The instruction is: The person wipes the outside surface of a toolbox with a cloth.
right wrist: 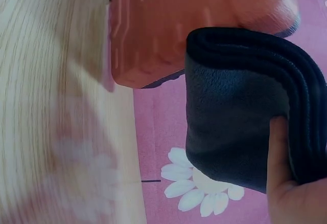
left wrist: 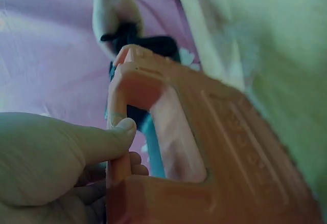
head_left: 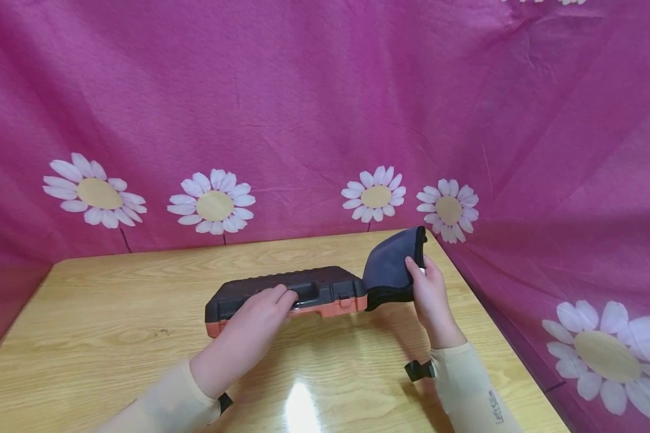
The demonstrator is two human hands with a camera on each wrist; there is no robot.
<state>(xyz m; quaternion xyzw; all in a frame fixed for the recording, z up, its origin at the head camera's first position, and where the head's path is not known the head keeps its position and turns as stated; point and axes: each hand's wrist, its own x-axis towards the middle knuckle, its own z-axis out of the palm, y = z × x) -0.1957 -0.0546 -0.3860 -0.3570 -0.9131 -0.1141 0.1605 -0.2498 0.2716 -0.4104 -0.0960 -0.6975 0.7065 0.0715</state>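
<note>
My left hand [head_left: 260, 322] grips the handle [left wrist: 119, 169] of a plastic tool case [head_left: 333, 281]. The case has a black lid and an orange bottom shell [left wrist: 230, 152], and it is held tilted over the table, handle side towards me. In my right hand [head_left: 430, 294] is a folded dark grey cloth [head_left: 391, 260] with black edging. My thumb lies along its face near the edge, and the other fingers are mostly hidden behind it. The cloth meets the right end of the case in the head view, and its layered folds [right wrist: 255, 40] show in the right wrist view.
Beneath both hands is a wooden table [head_left: 119, 325] with a light grain and a bright reflection near the front. A pink curtain [head_left: 303, 108] printed with white daisies hangs behind it and along its sides. Black camera mounts [head_left: 419, 370] sit at the wrists.
</note>
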